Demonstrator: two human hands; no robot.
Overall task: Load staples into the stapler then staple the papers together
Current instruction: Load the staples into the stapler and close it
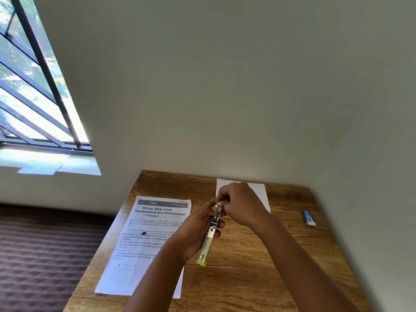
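A pale wall (225, 86) fills most of the scene above a wooden table (281, 255) pushed into the corner, with a barred window (38, 97) bright at the left and a dark patterned carpet (45, 255) below it. On the table's left half lies a printed sheet (146, 233) headed "Dining Table Cloth Replacement and Arrangement"; whether more sheets lie under it cannot be told. A blank white sheet (258, 194) lies flat at the table's far edge against the wall, partly hidden behind the person's hands.

Two bare forearms reach in from the bottom edge and meet above the table's middle. The left hand (198, 230) is curled around a stapler (210, 235), a silver metal one with a yellow rear end, held off the table just right of the printed sheet, with its yellow end pointing toward the person. The right hand (238, 203) sits at the stapler's far end, fingers bunched and pinching something small and pale there; what it is cannot be made out.

Near the table's right edge, well apart from the hands, lies a small blue-and-white box (309, 218).
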